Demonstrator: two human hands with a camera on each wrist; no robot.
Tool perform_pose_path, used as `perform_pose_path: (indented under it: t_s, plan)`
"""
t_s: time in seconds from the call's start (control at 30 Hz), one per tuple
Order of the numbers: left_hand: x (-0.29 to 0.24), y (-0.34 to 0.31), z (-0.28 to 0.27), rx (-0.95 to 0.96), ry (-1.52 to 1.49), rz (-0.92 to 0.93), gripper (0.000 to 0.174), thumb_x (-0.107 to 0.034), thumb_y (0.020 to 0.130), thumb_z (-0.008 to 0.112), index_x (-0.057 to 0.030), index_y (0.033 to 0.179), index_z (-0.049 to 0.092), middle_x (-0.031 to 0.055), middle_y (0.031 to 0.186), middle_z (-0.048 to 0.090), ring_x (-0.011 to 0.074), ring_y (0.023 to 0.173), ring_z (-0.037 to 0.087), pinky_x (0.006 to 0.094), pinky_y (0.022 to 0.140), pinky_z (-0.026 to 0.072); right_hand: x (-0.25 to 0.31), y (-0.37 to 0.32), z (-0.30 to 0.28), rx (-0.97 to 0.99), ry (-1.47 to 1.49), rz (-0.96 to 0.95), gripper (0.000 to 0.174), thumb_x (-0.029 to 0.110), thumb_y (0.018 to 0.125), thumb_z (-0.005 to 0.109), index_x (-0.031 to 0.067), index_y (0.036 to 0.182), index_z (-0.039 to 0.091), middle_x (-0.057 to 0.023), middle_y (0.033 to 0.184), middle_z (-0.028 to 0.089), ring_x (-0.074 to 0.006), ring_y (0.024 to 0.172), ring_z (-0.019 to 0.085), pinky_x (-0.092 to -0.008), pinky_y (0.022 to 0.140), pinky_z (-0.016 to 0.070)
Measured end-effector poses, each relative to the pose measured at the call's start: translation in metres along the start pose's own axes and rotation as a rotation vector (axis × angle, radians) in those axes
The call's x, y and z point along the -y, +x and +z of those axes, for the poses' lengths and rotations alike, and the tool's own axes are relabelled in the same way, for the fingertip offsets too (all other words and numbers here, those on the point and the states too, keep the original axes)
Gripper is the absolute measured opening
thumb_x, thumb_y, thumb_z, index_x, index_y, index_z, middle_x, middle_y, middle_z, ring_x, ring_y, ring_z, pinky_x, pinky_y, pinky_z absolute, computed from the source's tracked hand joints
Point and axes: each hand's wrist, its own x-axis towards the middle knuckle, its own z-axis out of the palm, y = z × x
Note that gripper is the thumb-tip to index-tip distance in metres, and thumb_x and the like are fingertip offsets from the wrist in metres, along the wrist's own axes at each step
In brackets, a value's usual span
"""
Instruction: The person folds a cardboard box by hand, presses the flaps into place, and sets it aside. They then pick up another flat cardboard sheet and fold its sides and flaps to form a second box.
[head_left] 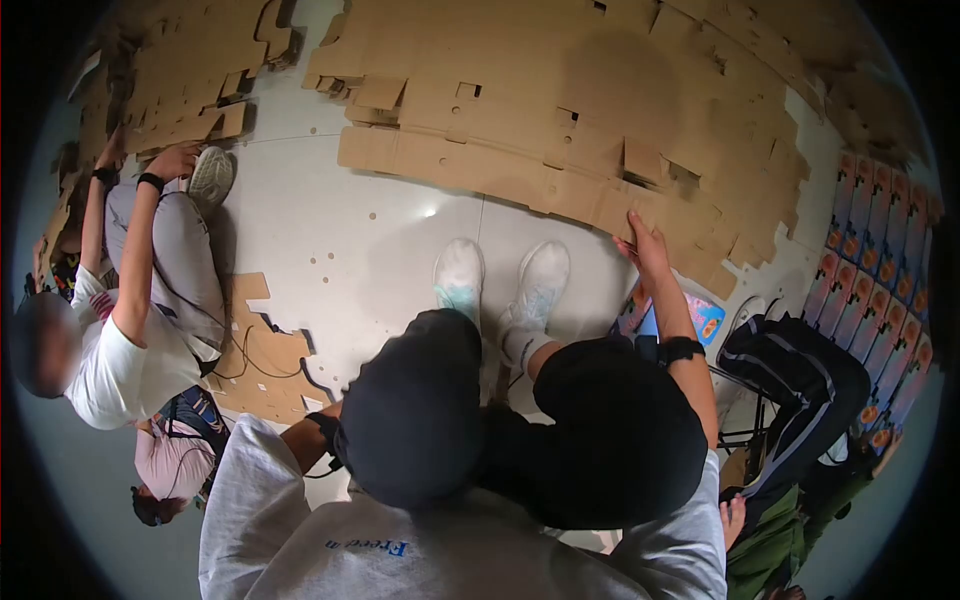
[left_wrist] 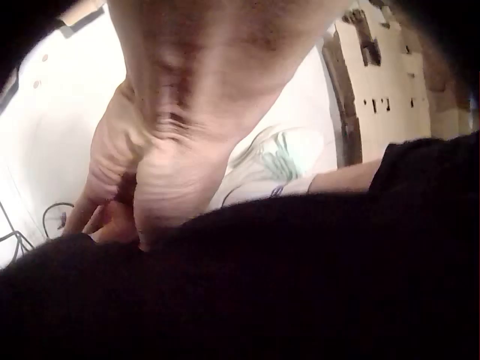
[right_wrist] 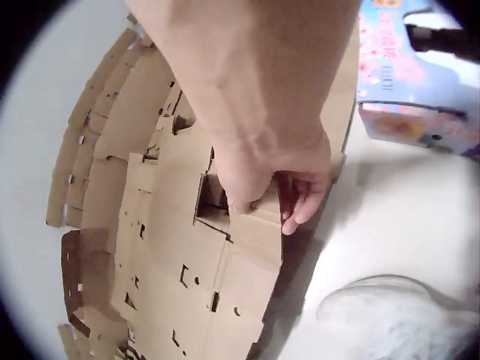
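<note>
Cardboard [head_left: 520, 130] pinched at near edge by right grip [head_left: 648, 248]; spread ahead and leftward, long axis crosswise. Left grip [left_wrist: 161, 180] farther off, partly hidden; state cannot be told.

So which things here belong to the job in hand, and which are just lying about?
Seemingly the job:
- cardboard sheet, pinched at its edge
- right hand, doing the pinching

Apparently lying about:
- stacked printed boxes, far right
- blue printed box near the right arm
- cardboard piece on the floor, left
</note>
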Motion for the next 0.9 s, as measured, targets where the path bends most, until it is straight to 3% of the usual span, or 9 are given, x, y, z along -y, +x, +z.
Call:
perform_pose_path:
  t_s: [0.13, 0.33, 0.5, 0.57, 0.63, 0.7, 0.77, 0.87, 0.9]
  plan:
    - [0.005, 0.002, 0.001, 0.067, 0.016, -0.017, 0.028, -0.015, 0.098, 0.061, 0.0006, 0.121, 0.067, 0.0112, 0.114, 0.072, 0.0217, 0.11, 0.066, 0.0384, 0.103, 0.049, -0.002, -0.003, 0.005, -0.049, -0.028, 0.007, 0.057, 0.047, 0.102, 0.068, -0.0004, 0.133, 0.06, -0.0091, 0.114, 0.073, -0.0193, 0.088, 0.076, -0.0232, 0.071, 0.0618]
    - [0.015, 0.008, -0.006, 0.132, 0.057, 0.015, 0.031, -0.016, 0.099, 0.061, 0.0004, 0.124, 0.066, 0.0111, 0.116, 0.073, 0.0209, 0.112, 0.066, 0.0381, 0.104, 0.0485, -0.004, 0.007, -0.002, 0.042, -0.019, -0.005, 0.057, 0.046, 0.103, 0.067, -0.0011, 0.136, 0.059, -0.0121, 0.119, 0.073, -0.0214, 0.094, 0.076, -0.0256, 0.078, 0.0626]
    - [0.013, 0.021, -0.053, 0.121, 0.057, 0.214, 0.033, -0.016, 0.099, 0.06, 0.0002, 0.127, 0.066, 0.0109, 0.117, 0.073, 0.0201, 0.114, 0.066, 0.0379, 0.106, 0.0481, 0.008, -0.007, 0.009, 0.025, 0.023, -0.023, 0.051, 0.039, 0.105, 0.065, -0.003, 0.133, 0.06, -0.017, 0.119, 0.074, -0.029, 0.096, 0.079, -0.0249, 0.07, 0.0638]
    - [0.004, 0.017, -0.097, 0.045, -0.041, 0.372, 0.034, -0.017, 0.1, 0.06, 0.0002, 0.128, 0.066, 0.0109, 0.118, 0.073, 0.0198, 0.115, 0.066, 0.0379, 0.106, 0.0479, 0.036, -0.018, 0.013, 0.035, -0.037, -0.032, 0.047, 0.036, 0.105, 0.064, -0.0031, 0.132, 0.06, -0.0186, 0.12, 0.073, -0.0304, 0.096, 0.079, -0.0244, 0.069, 0.0639]
    - [-0.023, -0.011, -0.149, -0.135, -0.3, 0.353, 0.034, -0.017, 0.1, 0.06, 0.0001, 0.129, 0.066, 0.0108, 0.118, 0.073, 0.0196, 0.115, 0.066, 0.0378, 0.107, 0.0478, 0.074, -0.063, 0.019, 0.11, 0.054, -0.158, 0.045, 0.032, 0.105, 0.064, -0.0035, 0.131, 0.061, -0.0177, 0.118, 0.074, -0.0297, 0.095, 0.079, -0.0231, 0.067, 0.0628]
    - [-0.068, -0.063, -0.182, -0.334, -0.544, 0.283, 0.043, -0.021, 0.103, 0.055, -0.0051, 0.142, 0.062, 0.01, 0.126, 0.074, 0.0202, 0.126, 0.065, 0.0379, 0.113, 0.0451, 0.11, -0.114, 0.011, 0.139, 0.163, -0.252, 0.043, 0.031, 0.105, 0.063, -0.0042, 0.13, 0.061, -0.0165, 0.115, 0.074, -0.0279, 0.093, 0.078, -0.022, 0.064, 0.061]
    - [-0.091, -0.096, -0.196, -0.554, -0.59, 0.459, 0.045, -0.029, 0.109, 0.05, -0.0054, 0.145, 0.059, 0.0114, 0.128, 0.073, 0.0217, 0.127, 0.065, 0.0393, 0.115, 0.0443, 0.142, -0.155, 0.01, 0.169, 0.318, -0.318, 0.042, 0.03, 0.106, 0.062, -0.0051, 0.129, 0.062, -0.0149, 0.112, 0.075, -0.0251, 0.09, 0.078, -0.0211, 0.061, 0.0584]
    - [-0.155, -0.15, -0.179, -0.681, -0.548, 0.724, 0.051, -0.037, 0.112, 0.046, -0.0031, 0.15, 0.054, 0.0166, 0.132, 0.071, 0.0233, 0.131, 0.063, 0.0399, 0.118, 0.0417, 0.188, -0.249, 0.024, 0.201, 0.468, -0.48, 0.041, 0.028, 0.106, 0.061, -0.0052, 0.13, 0.061, -0.0116, 0.107, 0.075, -0.0215, 0.086, 0.077, -0.0213, 0.059, 0.0548]
    - [-0.168, -0.154, -0.175, -0.623, -0.549, 0.808, 0.06, -0.046, 0.114, 0.04, -0.0007, 0.152, 0.049, 0.0194, 0.138, 0.068, 0.0246, 0.134, 0.061, 0.0397, 0.12, 0.0403, 0.196, -0.279, 0.032, 0.213, 0.452, -0.562, 0.04, 0.028, 0.106, 0.061, -0.0051, 0.129, 0.062, -0.0117, 0.107, 0.074, -0.0209, 0.087, 0.077, -0.0213, 0.059, 0.0549]
